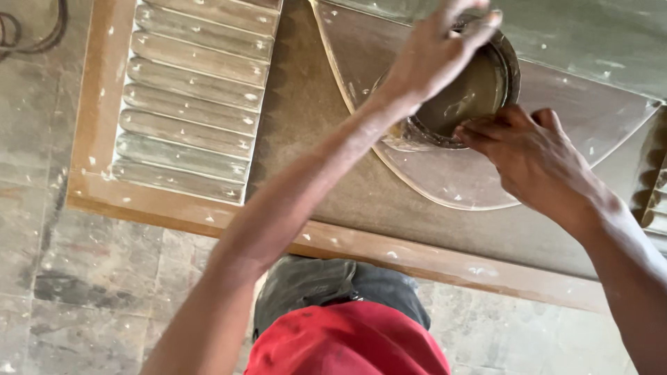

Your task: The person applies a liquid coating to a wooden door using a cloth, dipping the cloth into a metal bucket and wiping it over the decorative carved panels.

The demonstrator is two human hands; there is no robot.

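Left hand (434, 52) gripping tin (479, 90) rim, right hand (528, 156) fingertips inside

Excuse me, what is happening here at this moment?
A person leans over a carved wooden door panel lying flat above the tiled floor. The left hand grips the rim of a round tin of brownish paste standing on the panel. The right hand dips its fingertips into the paste.

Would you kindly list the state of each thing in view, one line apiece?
Tin: open, no lid, holding pale greyish-brown paste, resting on the door.
Left hand: gripping the tin's rim.
Right hand: fingertips at the tin's near edge, dipping toward the paste.
Door: lying flat, carved, coated grey, speckled white.
Floor: stained and dusty.
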